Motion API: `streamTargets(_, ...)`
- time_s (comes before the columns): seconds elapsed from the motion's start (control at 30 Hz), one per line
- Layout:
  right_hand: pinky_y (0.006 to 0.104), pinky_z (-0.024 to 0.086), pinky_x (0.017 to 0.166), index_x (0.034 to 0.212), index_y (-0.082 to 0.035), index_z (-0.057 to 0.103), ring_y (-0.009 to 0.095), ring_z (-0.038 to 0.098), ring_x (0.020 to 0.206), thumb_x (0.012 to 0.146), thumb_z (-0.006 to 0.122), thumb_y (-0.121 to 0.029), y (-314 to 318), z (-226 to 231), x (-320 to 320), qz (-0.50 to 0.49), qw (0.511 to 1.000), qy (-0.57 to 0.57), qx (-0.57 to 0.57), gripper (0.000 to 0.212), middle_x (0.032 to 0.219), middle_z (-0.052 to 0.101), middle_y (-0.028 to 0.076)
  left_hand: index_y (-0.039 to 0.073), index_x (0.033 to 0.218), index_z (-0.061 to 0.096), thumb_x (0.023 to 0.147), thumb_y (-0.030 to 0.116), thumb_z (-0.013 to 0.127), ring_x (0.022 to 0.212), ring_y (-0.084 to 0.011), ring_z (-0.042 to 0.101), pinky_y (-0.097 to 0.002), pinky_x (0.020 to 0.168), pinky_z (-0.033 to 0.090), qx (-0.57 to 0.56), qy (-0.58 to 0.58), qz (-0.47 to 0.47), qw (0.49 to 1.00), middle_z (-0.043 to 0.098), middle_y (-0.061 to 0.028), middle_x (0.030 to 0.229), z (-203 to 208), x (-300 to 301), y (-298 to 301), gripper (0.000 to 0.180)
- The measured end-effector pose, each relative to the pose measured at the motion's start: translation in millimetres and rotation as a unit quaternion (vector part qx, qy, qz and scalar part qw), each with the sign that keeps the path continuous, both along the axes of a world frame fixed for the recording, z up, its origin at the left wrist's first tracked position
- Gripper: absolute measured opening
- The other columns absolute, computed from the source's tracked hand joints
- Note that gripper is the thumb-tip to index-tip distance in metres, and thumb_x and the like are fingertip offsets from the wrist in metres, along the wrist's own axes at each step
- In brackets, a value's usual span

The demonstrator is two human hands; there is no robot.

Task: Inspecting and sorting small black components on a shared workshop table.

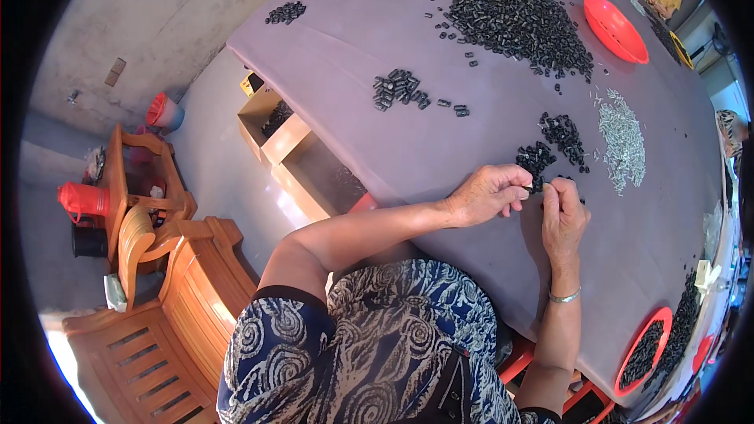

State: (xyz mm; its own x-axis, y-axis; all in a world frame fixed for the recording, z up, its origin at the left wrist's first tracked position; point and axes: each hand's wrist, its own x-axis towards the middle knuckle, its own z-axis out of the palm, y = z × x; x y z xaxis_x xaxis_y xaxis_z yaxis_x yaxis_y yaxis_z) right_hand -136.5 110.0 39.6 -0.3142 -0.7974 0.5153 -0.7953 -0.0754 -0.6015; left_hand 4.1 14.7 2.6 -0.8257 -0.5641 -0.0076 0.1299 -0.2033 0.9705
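My left hand is closed in a pinch over the table, with a small black plastic piece at its fingertips. Close beside it, my right hand has thumb and forefinger pressed together; whatever lies between them is too small to make out. Just beyond the fingers are two small heaps of black pieces, a nearer heap and a farther heap. To their right lies a heap of thin silvery metal pins or screws. Farther off to the left sits a cluster of black cylindrical pieces.
A large pile of black pieces and a red basin are on the cloth-covered table. Cardboard boxes stand below its left edge. At right is a red-rimmed tray. Other people sit at the far side.
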Motion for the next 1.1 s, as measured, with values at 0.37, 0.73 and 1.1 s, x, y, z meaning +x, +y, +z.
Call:
streamTargets(0.37, 0.0289, 0.045, 0.057, 0.083, -0.001, 0.058, 0.020, 0.056, 0.061, 0.081, 0.063, 0.000, -2, 4, -16, -0.018, 1.000, -0.003, -0.012, 0.005, 0.073, 0.058, 0.009, 0.003, 0.104, 0.059, 0.089, 0.005, 0.058, 0.066, -0.0076, 0.058, -0.0218, 0.054, 0.049, 0.042, 0.039, 0.194, 0.979, 0.059, -0.0016, 0.081, -5, 1, -12, 0.015)
streamTargets(0.73, 0.0315, 0.042, 0.056, 0.081, -0.002, 0.059, 0.021, 0.052, 0.060, 0.078, 0.059, 0.001, 8, 11, -42, 0.007, 0.992, -0.032, 0.121, 0.005, 0.069, 0.051, 0.007, -0.001, 0.106, 0.058, 0.091, 0.003, 0.056, 0.069, -0.0082, 0.057, -0.0215, 0.057, 0.048, 0.011, 0.012, 0.169, 0.985, 0.060, -0.0036, 0.087, -3, -2, -13, 0.016)
streamTargets(1.1, 0.0309, 0.042, 0.057, 0.081, -0.001, 0.059, 0.018, 0.051, 0.060, 0.077, 0.063, 0.001, 17, 15, -65, -0.014, 0.989, -0.062, 0.134, 0.006, 0.071, 0.053, 0.006, -0.002, 0.108, 0.058, 0.091, 0.003, 0.055, 0.070, -0.0072, 0.057, -0.0203, 0.060, 0.047, -0.008, 0.002, 0.138, 0.990, 0.061, -0.0029, 0.087, -4, -1, -10, 0.018)
